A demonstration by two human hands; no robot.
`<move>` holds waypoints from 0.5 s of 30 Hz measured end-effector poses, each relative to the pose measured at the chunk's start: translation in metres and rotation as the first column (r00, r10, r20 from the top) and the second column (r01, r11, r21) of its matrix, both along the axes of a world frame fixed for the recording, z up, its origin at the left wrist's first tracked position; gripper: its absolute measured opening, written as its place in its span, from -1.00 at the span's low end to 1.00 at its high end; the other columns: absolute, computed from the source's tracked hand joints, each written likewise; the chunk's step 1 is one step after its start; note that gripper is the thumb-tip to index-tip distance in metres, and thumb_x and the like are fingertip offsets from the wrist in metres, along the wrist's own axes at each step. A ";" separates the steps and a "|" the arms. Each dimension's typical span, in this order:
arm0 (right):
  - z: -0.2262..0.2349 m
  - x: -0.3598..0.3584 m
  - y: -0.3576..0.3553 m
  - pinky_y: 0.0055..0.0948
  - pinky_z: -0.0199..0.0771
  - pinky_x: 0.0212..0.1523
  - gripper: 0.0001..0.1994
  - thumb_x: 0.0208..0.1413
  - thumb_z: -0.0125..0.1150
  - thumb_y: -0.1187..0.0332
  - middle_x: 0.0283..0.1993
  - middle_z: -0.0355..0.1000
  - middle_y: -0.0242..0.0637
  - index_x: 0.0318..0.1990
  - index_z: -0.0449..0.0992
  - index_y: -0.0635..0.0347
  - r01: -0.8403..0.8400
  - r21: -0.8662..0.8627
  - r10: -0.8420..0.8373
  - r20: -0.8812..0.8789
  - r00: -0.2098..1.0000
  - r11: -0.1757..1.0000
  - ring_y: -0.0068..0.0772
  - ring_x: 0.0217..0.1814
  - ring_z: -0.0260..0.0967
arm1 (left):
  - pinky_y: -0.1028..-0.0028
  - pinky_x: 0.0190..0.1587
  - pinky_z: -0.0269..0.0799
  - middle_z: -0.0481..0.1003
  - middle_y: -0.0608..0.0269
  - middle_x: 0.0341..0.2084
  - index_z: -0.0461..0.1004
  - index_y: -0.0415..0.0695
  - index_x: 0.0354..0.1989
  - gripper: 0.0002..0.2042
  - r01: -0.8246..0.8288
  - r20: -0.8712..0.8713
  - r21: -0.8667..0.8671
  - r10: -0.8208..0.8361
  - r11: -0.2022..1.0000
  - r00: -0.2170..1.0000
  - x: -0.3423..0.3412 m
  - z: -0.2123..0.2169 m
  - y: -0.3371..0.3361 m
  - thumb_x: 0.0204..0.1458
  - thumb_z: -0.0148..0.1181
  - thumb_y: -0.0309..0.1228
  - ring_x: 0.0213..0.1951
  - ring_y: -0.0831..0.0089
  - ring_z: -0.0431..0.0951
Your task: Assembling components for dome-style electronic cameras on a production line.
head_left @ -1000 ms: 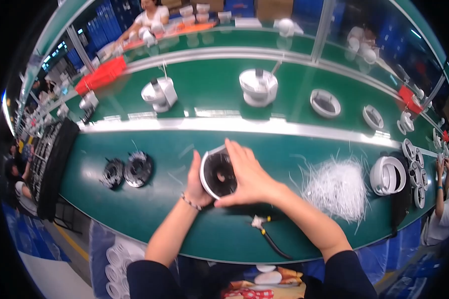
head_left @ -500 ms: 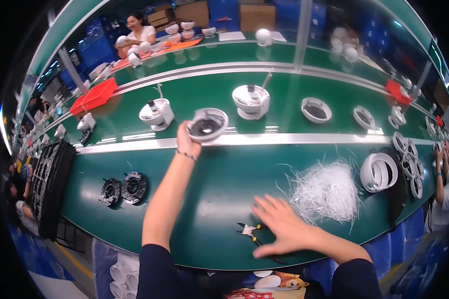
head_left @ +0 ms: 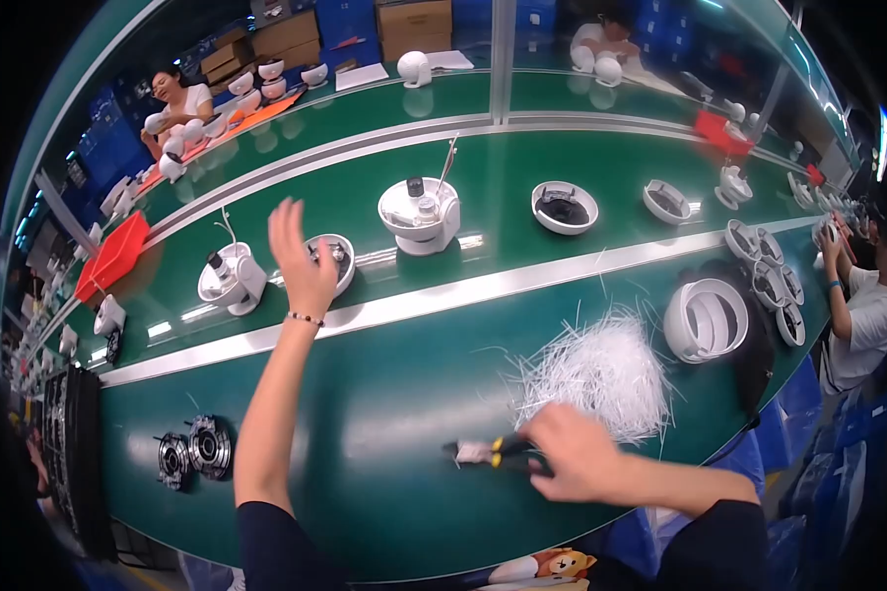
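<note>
Left hand (head_left: 301,258) hovering wide open just in front of white round housing (head_left: 333,262); right hand (head_left: 574,463) gripping pliers (head_left: 488,452) beside white strand pile (head_left: 596,374), bare green surface (head_left: 384,394) lying between hands.

Both forearms are bare, with dark short sleeves ending above the elbows. The left hand (head_left: 301,258) carries a thin beaded bracelet (head_left: 305,318) at the wrist. The right hand (head_left: 574,461) is bare.

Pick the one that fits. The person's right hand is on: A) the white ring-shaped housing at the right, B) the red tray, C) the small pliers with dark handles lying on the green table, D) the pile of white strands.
C: the right hand grips the handles of the pliers on the green table, just below the pile of white strands.
</note>
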State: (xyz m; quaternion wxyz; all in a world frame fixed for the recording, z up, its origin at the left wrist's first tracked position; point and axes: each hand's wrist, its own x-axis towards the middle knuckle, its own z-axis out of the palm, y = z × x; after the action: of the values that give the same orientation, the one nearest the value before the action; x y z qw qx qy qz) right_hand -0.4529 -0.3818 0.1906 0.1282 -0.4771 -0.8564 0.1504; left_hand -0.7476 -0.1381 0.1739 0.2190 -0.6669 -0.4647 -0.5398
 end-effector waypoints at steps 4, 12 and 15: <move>0.078 0.011 0.099 -0.27 0.25 -0.32 -0.55 -0.43 0.23 0.33 -0.33 0.20 -0.15 -0.25 0.30 0.23 0.146 0.484 -0.047 -0.211 0.976 0.863 -0.12 -0.27 0.23 | 0.31 0.01 0.24 0.43 0.11 -0.23 0.43 -0.18 -0.29 -0.78 0.424 -0.106 -0.259 -0.463 0.867 0.880 0.050 0.056 0.036 -0.20 0.10 -0.58 -0.04 0.20 0.34; 0.097 0.037 0.272 -0.34 0.21 -0.28 -0.52 -0.49 0.24 0.34 -0.38 0.27 -0.23 -0.23 0.40 0.19 0.050 0.677 -0.311 0.270 0.911 0.734 -0.21 -0.26 0.22 | 0.40 -0.16 0.42 0.50 0.09 -0.36 0.55 -0.08 -0.43 -0.80 -0.021 -0.316 -0.865 -0.511 0.501 0.800 0.120 0.055 0.125 -0.32 0.13 -0.53 -0.27 0.22 0.50; 0.084 0.035 0.290 -0.37 0.19 -0.30 -0.54 -0.50 0.22 0.37 -0.38 0.27 -0.25 -0.24 0.40 0.17 0.016 0.648 -0.289 0.318 0.903 0.761 -0.24 -0.27 0.22 | 0.33 -0.18 0.42 0.51 0.05 -0.46 0.56 -0.08 -0.50 -0.85 0.047 -0.261 -0.785 -0.398 0.618 0.879 0.125 0.054 0.124 -0.30 0.10 -0.52 -0.32 0.17 0.51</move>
State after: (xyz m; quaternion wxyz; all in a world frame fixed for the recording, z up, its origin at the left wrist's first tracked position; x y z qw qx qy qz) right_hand -0.4176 -0.0917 0.2744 0.1154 -0.4959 -0.8214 -0.2571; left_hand -0.6223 -0.0140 0.2277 -0.0584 -0.8473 -0.5012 -0.1654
